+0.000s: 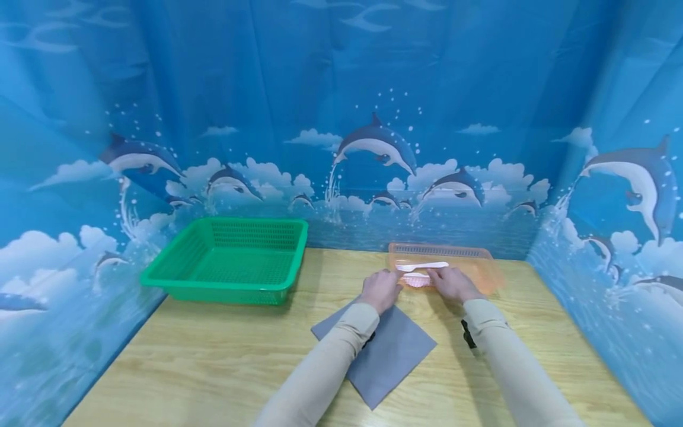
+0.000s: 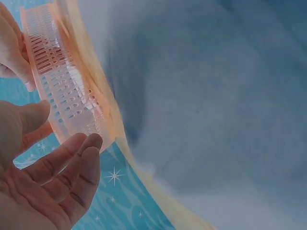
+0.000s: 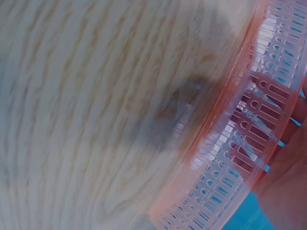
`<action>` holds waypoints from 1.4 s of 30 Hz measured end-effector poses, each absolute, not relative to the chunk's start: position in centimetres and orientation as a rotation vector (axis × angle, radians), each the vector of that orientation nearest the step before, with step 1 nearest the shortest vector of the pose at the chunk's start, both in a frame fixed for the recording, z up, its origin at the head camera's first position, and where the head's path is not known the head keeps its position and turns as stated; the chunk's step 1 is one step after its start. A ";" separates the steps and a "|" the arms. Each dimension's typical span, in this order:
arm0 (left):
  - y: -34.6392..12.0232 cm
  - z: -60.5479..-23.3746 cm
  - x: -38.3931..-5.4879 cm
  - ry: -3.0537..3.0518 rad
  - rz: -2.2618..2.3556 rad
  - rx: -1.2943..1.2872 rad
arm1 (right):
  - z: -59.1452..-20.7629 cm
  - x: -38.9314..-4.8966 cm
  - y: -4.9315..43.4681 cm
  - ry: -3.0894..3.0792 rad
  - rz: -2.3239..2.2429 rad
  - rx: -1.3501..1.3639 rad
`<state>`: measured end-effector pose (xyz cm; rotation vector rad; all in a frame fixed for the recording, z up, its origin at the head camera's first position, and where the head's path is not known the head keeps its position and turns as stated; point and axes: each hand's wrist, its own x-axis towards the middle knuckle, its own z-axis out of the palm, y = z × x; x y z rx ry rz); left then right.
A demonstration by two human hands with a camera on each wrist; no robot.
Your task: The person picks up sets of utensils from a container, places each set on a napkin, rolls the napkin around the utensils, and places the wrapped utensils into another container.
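Observation:
Toward the back right of the table sits a translucent orange basket (image 1: pixel 493 270) with slotted walls. A long white plastic utensil (image 1: pixel 423 266) lies across it between the hands, and a second white utensil (image 1: pixel 416 275) shows just in front. My left hand (image 1: pixel 381 290) is at the basket's near left corner; in the left wrist view its thumb and fingers are spread and lightly bent around the corner. My right hand (image 1: pixel 453 283) reaches over the near rim, its fingers (image 3: pixel 259 127) showing through the slots; I cannot tell whether they pinch a utensil.
A grey cloth (image 1: pixel 397 350) lies flat under the left forearm. Off to the left, a large green basket (image 1: pixel 224 294) stands on the wooden table (image 1: pixel 224 362). Blue curtains (image 1: pixel 288 77) printed with dolphins enclose the back and both sides.

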<state>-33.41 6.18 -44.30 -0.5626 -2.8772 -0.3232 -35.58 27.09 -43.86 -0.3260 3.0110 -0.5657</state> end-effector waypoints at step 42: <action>7.3 -44.5 -34.2 -2.889 -0.290 -0.426 | -44.3 -36.0 27.1 2.991 -0.593 -0.373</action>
